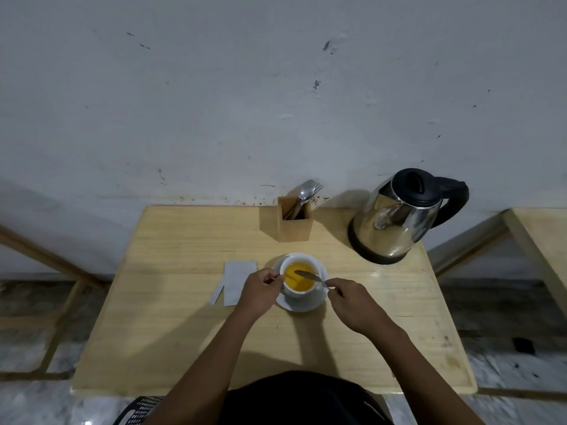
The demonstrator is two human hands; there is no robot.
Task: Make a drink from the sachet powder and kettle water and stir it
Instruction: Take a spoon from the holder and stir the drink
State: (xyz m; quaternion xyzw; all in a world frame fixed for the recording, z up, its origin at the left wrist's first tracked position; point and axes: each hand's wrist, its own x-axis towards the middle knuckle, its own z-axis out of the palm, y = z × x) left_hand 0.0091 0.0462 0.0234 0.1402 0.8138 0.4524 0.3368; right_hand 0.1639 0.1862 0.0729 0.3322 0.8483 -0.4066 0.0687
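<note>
Wooden table (190,332) against scuffed grey wall (214,102).

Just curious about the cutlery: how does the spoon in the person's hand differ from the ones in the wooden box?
The held spoon lies nearly flat across the cup, pinched by the right hand; the boxed cutlery stands upright, untouched. The held spoon sits over the yellow drink; the boxed cutlery is by the wall. Both look metal.

white cup (302,279) of orange drink on saucer (302,305), spoon (308,276) dipped in; torn sachet (237,282) (empty-looking) left; kettle (399,219) upright.
</note>
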